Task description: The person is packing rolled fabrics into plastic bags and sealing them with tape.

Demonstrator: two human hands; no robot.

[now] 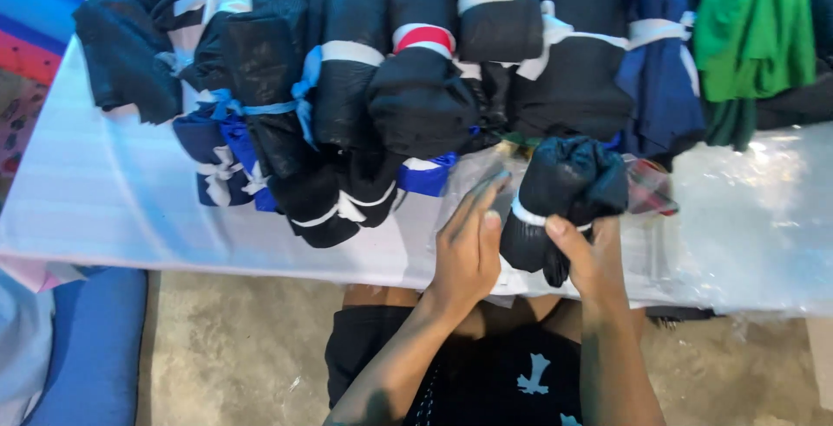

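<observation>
black roll (564, 192) gripped at the table's near edge

right hand (594, 261) closes on the roll, thumb across its white band, holding it upright over the clear bag (737, 209); left hand (468, 248) lies flat, fingers open, pinning the bag; bundles (347, 88) are piled behind.

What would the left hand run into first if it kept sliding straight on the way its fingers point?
The left hand lies flat on the clear plastic bag, fingers pointing up and slightly right. Straight ahead it would probably meet the pile of tied dark bundles first; the black bundle in the right hand sits just beside that line.
</observation>
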